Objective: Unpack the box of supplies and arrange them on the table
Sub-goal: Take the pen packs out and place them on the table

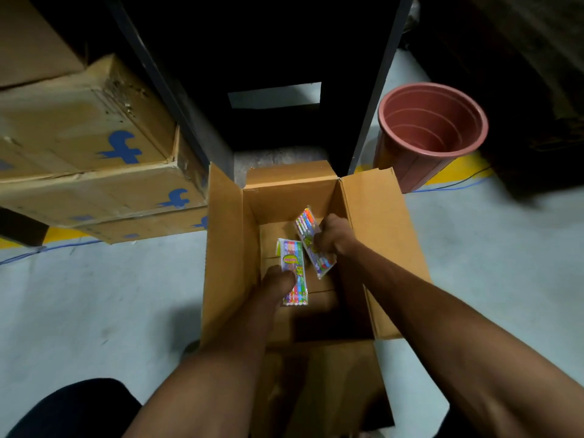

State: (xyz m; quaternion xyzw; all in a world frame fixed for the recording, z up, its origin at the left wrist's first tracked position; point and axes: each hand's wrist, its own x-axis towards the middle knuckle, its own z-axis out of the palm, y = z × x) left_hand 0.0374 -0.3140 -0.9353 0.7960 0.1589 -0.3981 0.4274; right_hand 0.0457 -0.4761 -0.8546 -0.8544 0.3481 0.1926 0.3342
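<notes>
An open cardboard box [373, 222] stands on the grey floor with its flaps spread. Both my arms reach down into it. My left hand [278, 279] grips a colourful pack of crayons [294, 263] that lies lengthwise near the box's left wall. My right hand [335, 235] holds a second colourful pack [311, 235], tilted diagonally, further back in the box. The box's bottom around the packs is bare cardboard; its near part is in shadow.
Stacked cardboard boxes with blue logos [94, 159] stand at the left. A dark metal shelf frame [271, 74] rises just behind the open box. A reddish plastic pot [433, 128] sits at the right. Blue cables run along the floor.
</notes>
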